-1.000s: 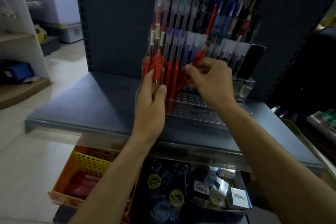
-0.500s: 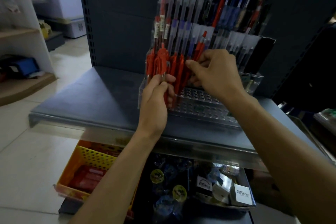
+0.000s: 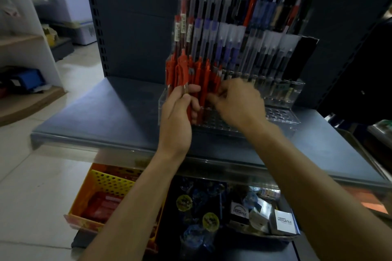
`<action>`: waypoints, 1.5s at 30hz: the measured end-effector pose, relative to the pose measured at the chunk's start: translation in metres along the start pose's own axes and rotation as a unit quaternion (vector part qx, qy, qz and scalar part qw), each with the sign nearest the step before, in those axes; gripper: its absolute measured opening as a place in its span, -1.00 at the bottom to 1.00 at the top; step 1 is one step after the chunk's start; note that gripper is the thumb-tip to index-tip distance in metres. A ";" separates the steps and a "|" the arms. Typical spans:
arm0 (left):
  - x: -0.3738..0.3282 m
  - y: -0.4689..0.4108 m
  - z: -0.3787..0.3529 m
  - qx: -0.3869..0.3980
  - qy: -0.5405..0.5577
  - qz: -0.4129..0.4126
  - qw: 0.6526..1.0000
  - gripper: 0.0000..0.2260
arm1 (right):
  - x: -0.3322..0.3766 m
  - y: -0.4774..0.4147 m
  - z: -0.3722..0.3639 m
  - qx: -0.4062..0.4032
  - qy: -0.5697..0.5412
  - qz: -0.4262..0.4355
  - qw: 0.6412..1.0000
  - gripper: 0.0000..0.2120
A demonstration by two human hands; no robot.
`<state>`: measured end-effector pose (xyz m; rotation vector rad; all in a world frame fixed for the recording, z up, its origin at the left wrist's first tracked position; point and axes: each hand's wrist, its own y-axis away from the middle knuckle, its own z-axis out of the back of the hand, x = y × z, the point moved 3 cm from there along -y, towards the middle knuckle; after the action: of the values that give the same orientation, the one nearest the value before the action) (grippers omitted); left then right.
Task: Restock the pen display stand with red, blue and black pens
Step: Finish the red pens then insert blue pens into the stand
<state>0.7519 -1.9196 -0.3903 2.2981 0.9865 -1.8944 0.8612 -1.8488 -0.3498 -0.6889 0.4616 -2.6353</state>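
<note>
Pen display stand [image 3: 282, 115]: red row underway; left hand [image 3: 176, 116] grips red pens [image 3: 182, 70], right hand [image 3: 239, 101] pinches one; next, seat it

A dark grey metal shelf [image 3: 106, 116] with a clear strip [image 3: 118, 155] along its front edge carries a clear tiered stand [image 3: 282, 116]. The stand sits on the shelf just below and beyond the fingers. The left fingers [image 3: 192, 89] are at its left front corner and the right fingers [image 3: 214, 97] over its front holes. Its holed base runs on rightward of the right fingers. The shelf top spreads leftward of the left fingers.
</note>
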 end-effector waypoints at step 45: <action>0.009 0.032 0.035 0.163 -0.569 -0.215 0.777 -0.60 | 0.010 0.021 0.000 -0.079 0.083 0.017 0.993 -0.76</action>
<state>0.7360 -1.9544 -0.4201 0.5184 0.9925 -3.0812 0.8586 -1.8712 -0.3544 -0.5056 0.7283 -2.6562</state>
